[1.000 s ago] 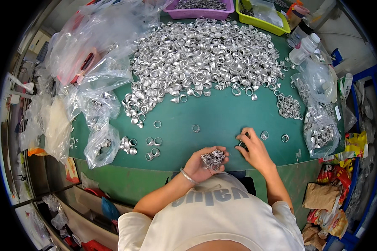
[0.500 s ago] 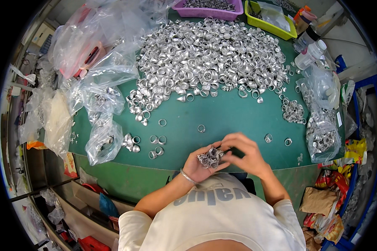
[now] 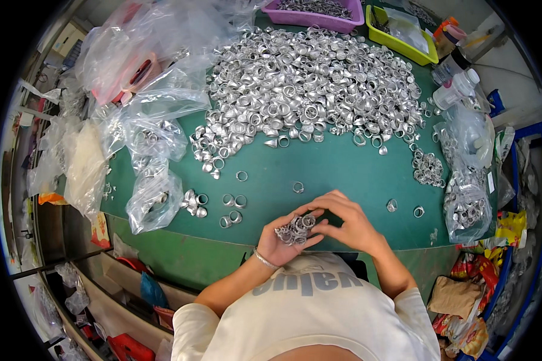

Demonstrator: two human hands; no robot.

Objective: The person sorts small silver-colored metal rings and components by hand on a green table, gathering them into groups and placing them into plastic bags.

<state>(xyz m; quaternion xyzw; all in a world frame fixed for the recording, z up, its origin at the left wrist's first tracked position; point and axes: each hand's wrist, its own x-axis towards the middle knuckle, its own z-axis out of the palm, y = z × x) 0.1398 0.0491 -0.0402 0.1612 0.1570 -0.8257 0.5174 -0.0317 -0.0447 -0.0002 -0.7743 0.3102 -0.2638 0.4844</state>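
A cluster of silver-coloured metal rings (image 3: pixel 294 231) lies in my cupped left hand (image 3: pixel 272 245), near the table's front edge. My right hand (image 3: pixel 350 224) is bent in from the right. Its curled fingers and thumb meet at the cluster's right side, beside an upright ring; whether a ring is pinched there is hidden. Just beyond my hands a single ring (image 3: pixel 298 187) rests on the green table. A big heap of similar rings (image 3: pixel 307 90) spreads across the table's far half.
Loose rings (image 3: pixel 233 200) stand left of my hands, and others (image 3: pixel 392 205) lie to the right. Clear plastic bags of rings (image 3: pixel 156 198) flank both sides. Purple (image 3: pixel 319 20) and yellow-green trays (image 3: pixel 403 43) and a white bottle (image 3: pixel 457 89) stand at the back.
My right hand, blurred before, has come lower over the rings, its fingers nearer the left fingertips. The cluster has tilted slightly in my left palm. The whole view has shifted a little.
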